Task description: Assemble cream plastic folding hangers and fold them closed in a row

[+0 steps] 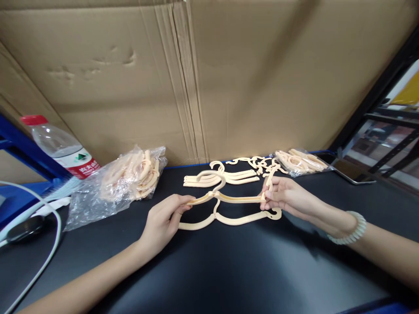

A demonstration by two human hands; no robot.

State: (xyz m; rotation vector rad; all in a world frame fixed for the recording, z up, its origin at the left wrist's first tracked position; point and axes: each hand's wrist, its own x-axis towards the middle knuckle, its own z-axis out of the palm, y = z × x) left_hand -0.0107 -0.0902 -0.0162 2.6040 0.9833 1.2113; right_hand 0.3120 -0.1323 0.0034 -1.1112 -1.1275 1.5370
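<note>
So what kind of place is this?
Maybe a workshop or packing spot: there's a black table with several similar hangers on it, a filled plastic bag, and big cardboard behind.

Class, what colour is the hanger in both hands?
Pale beige: the hanger, best in the head view.

Two hands (161,219) (285,195), two bags (129,176) (301,162), one bottle (63,147)

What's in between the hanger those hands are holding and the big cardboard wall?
In the head view, a stack of pale hangers lies between the held hanger and the cardboard, with small loose pieces to the stack's right.
</note>
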